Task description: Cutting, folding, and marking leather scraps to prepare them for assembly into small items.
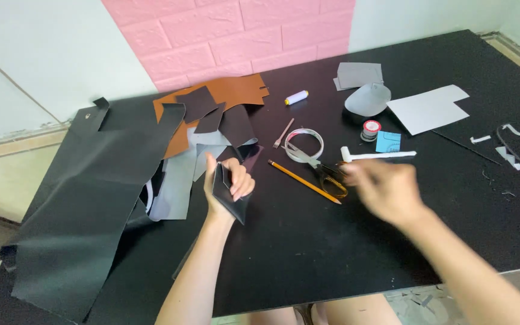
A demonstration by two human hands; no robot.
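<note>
Head view shows your left hand (229,183) at frame centre with its grip closed around a folded black leather piece (231,201), while your blurred right hand (382,188), fingers loosely spread, hovers beside the scissors (323,170) on the worktop (332,241).

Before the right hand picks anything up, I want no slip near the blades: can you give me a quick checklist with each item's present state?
1. Left hand has a firm hold on the folded black leather piece: ok, fingers wrap around it.
2. Right hand is free: cannot tell, it is blurred by motion.
3. Scissors lie flat on the table: ok; whether the blades are shut, cannot tell.
4. Pencil lies apart from the scissors: not ok, it runs right beside the handles.
5. White mallet is out of the hand's way: not ok, it lies just behind the hand.
</note>
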